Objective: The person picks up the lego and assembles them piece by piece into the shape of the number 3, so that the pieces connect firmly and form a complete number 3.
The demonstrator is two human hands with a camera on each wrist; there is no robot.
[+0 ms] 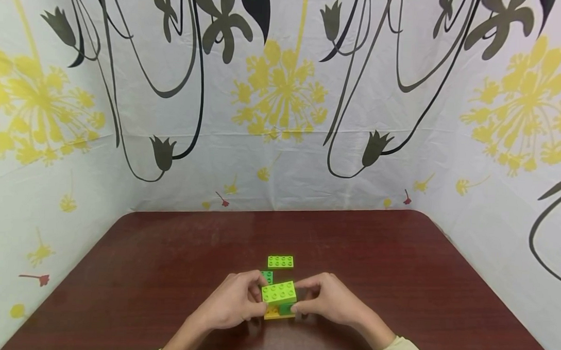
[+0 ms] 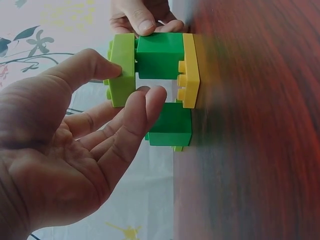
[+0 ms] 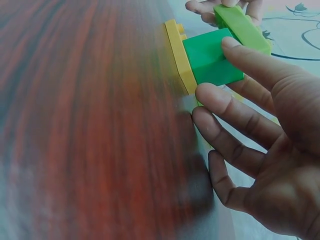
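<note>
In the head view my left hand (image 1: 234,301) pinches a lime green brick (image 1: 279,293) at its left end, thumb at the near side. The lime brick lies over a darker green brick (image 2: 161,55), which stands on one end of a yellow plate (image 2: 190,72). A gap shows between the lime brick and the other end of the yellow plate. My right hand (image 1: 332,300) pinches the green brick from the right, its thumb (image 3: 232,44) against the brick's side. The yellow plate lies low at the tabletop, its studs partly uncovered.
Just behind the hands sits another green brick (image 1: 268,276), partly hidden by the left fingers. Farther back a second lime green brick (image 1: 280,261) lies on the dark red-brown table (image 1: 190,244). A patterned cloth (image 1: 280,170) hangs beyond the table's back edge.
</note>
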